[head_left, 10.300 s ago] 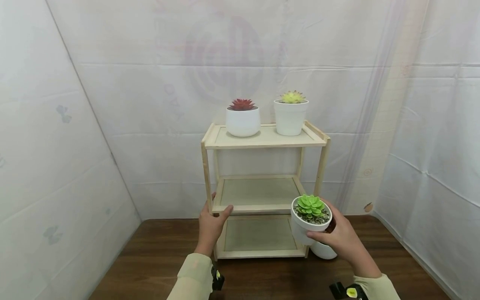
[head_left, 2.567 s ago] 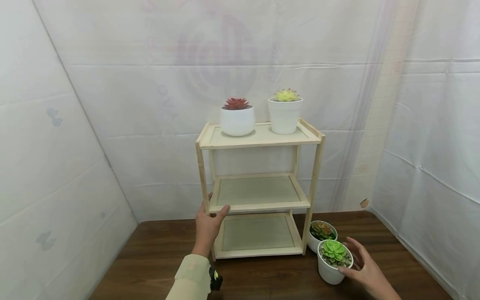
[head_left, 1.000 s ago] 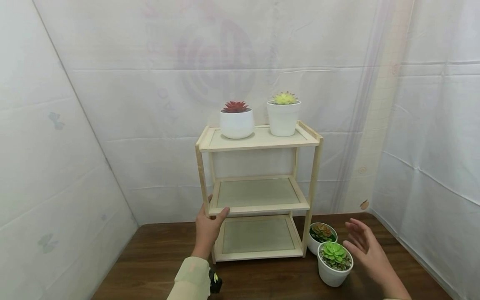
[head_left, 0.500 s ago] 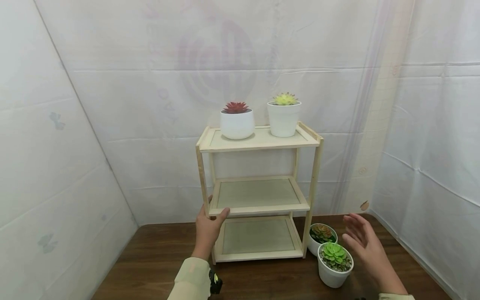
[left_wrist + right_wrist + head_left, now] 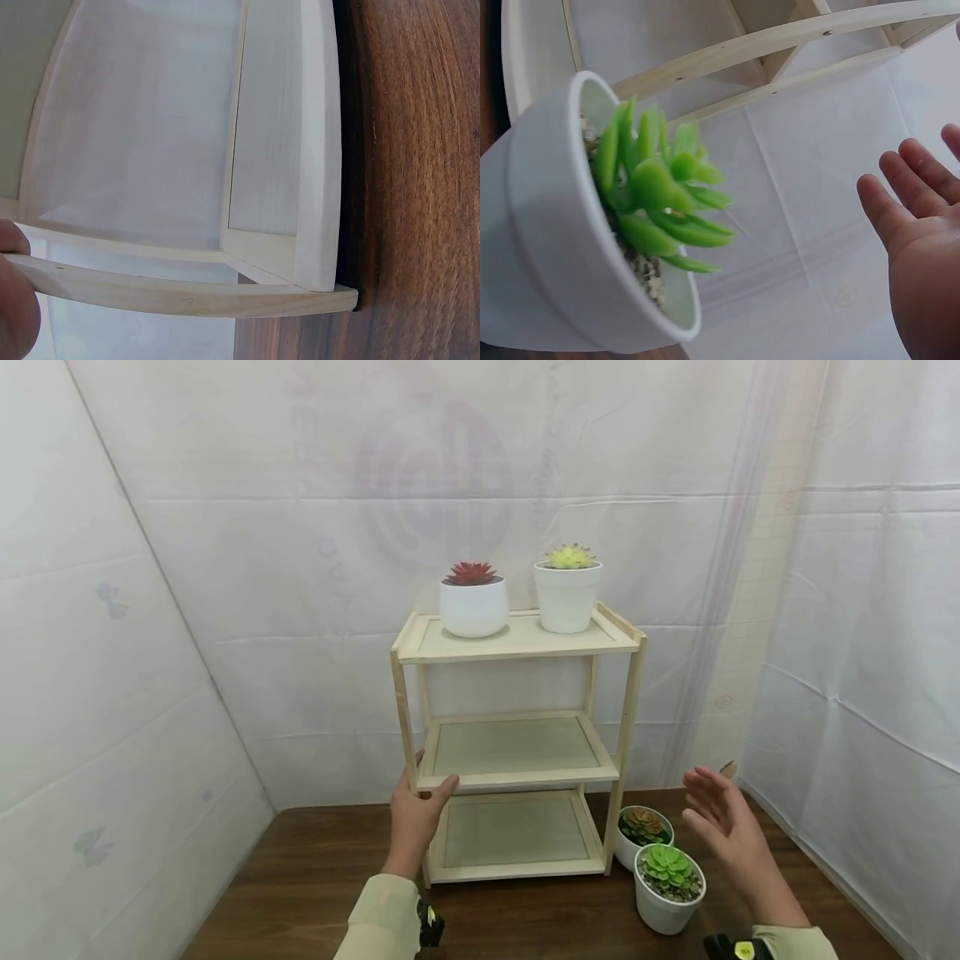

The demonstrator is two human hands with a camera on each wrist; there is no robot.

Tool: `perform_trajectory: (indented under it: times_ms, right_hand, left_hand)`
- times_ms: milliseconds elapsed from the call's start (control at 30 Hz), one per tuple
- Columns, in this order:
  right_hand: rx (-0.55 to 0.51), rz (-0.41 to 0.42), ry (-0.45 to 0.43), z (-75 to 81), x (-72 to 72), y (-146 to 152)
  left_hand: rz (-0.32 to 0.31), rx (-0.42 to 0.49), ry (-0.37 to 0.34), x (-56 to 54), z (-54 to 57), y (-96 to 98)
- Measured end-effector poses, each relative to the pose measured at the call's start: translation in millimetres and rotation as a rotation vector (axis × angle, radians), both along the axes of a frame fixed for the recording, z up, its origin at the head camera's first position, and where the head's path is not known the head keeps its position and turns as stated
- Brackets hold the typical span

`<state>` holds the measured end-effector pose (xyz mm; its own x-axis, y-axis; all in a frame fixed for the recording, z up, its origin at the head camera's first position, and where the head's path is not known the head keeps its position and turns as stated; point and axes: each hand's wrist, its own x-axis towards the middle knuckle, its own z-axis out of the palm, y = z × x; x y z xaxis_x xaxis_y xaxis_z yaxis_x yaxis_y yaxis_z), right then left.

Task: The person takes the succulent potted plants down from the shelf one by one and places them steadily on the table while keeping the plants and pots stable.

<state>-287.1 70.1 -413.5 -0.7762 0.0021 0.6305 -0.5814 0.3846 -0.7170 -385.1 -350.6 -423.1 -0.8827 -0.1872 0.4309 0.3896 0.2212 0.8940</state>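
Note:
My left hand (image 5: 416, 818) grips the left front post of a pale wooden three-tier shelf (image 5: 517, 779) at middle-tier height. Its thumb lies across the front, and the other fingers are partly hidden behind the post. In the left wrist view, fingertips (image 5: 15, 300) close round the post (image 5: 187, 296). To the right, a white pot with a bright green succulent (image 5: 669, 889) stands on the table. My right hand (image 5: 731, 839) hovers beside and above this pot, apart from it, fingers loosely bent and holding nothing. The right wrist view shows the same succulent (image 5: 656, 195) and the hand (image 5: 926, 240).
A white pot with an orange-green succulent (image 5: 645, 837) stands behind the green one, beside the shelf's right leg. On the top tier are a red succulent's pot (image 5: 474, 608) and a yellow-green succulent's pot (image 5: 567, 600). White cloth (image 5: 300, 568) surrounds the brown wooden table (image 5: 300, 877).
The green succulent's pot, earlier held up before the shelf, now stands on the table. My right hand let it go and rose away from it. My left hand keeps its grip.

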Motion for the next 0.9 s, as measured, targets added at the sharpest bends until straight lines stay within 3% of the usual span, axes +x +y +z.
perform_trajectory:
  times_ms: [133,600,900]
  right_hand:
    - [-0.009,0.013,0.048,5.4,-2.6,1]
    - [-0.017,0.054,0.057,22.5,-4.4,1]
    - [-0.018,0.065,0.086,36.4,-6.6,1]
  left_hand:
    - [-0.002,0.0,0.0,0.4,0.6,0.3]
    - [0.001,-0.008,0.005,-1.0,-1.7,-1.0]
    - [-0.013,-0.001,-0.027,2.3,5.4,0.3]
